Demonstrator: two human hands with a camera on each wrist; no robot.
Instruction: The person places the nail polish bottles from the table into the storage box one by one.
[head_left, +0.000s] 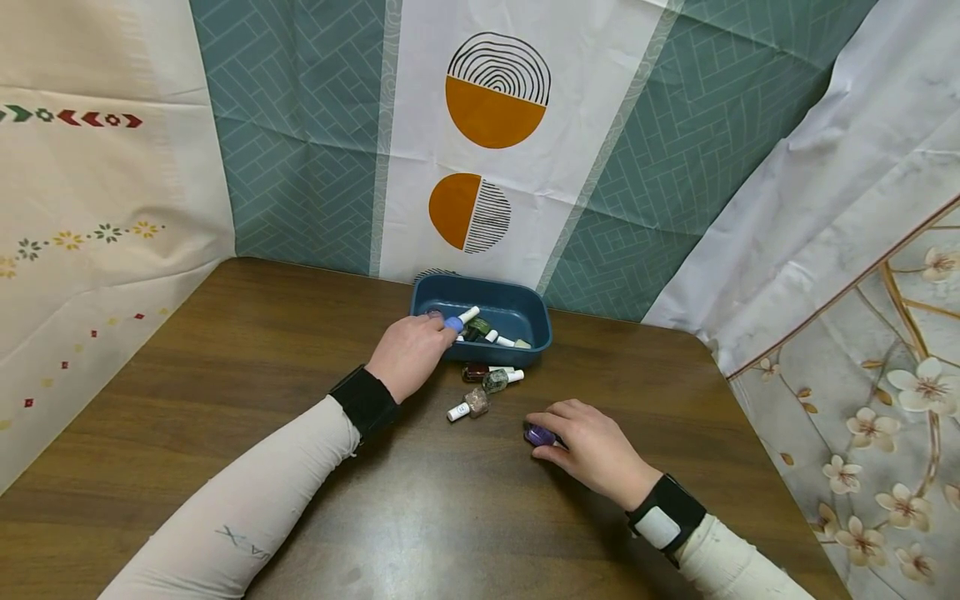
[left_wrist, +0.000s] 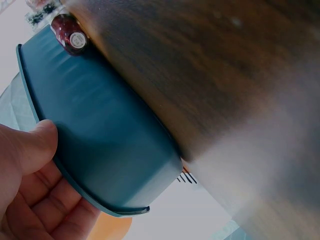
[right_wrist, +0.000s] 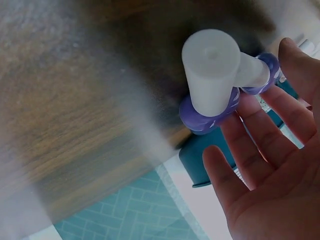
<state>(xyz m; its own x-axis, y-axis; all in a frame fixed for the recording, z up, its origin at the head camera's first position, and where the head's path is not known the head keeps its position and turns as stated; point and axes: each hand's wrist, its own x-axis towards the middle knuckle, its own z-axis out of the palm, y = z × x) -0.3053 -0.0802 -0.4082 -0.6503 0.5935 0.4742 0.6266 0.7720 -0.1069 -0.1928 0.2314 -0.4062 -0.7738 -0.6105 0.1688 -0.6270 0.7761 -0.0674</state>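
My left hand is at the near left corner of a dark blue plastic bin. In the left wrist view its thumb overlaps the outer wall at the rim, with the fingertips hidden behind it. Close to those fingers lies a lavender nail polish bottle with a white cap. At the right, my right hand curls its thumb and fingers about two purple nail polish bottles on the table. The right wrist view shows one purple bottle with its white cap towards the camera and another purple bottle behind it.
Several nail polish bottles lie in the bin, among them a green bottle. In front of it on the brown table are a dark red bottle, a grey-green glitter bottle and a beige glitter bottle. Patterned cloths surround the table.
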